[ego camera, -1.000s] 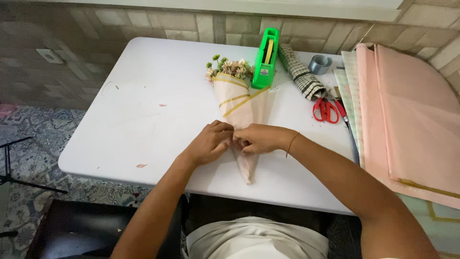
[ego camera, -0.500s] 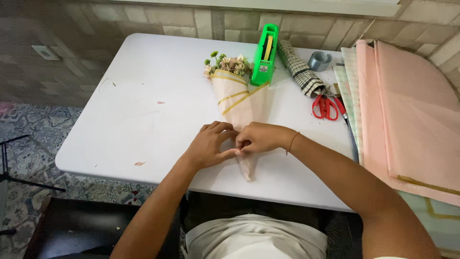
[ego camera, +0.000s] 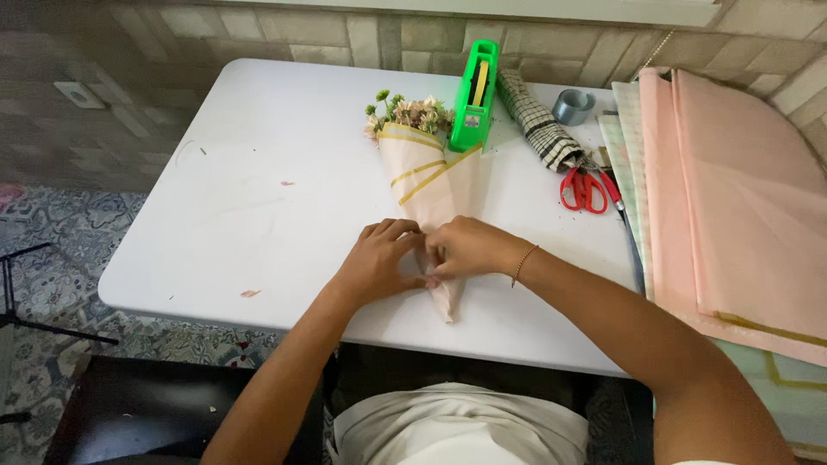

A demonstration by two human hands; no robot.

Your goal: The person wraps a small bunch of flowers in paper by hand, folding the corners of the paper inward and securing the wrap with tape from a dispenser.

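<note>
A small bouquet [ego camera: 428, 176] lies on the white table [ego camera: 258, 189], wrapped in a cone of pale pink paper with yellow stripes. Its little flowers [ego camera: 405, 110] point away from me. My left hand [ego camera: 379, 261] and my right hand [ego camera: 465, 247] meet over the narrow lower part of the cone, fingers pressed onto the paper wrap. The cone's tip [ego camera: 446, 306] sticks out below my hands toward the table's near edge.
A green tape dispenser [ego camera: 475, 95] stands just behind the bouquet. A checked cloth roll [ego camera: 534, 120], a grey tape roll [ego camera: 573, 107] and red scissors [ego camera: 584, 189] lie to the right. Stacked pink wrapping sheets [ego camera: 732, 198] cover the right side.
My hands stay on the lower part of the cone with only small finger shifts. The view has moved slightly; the bouquet lies in the same place.
</note>
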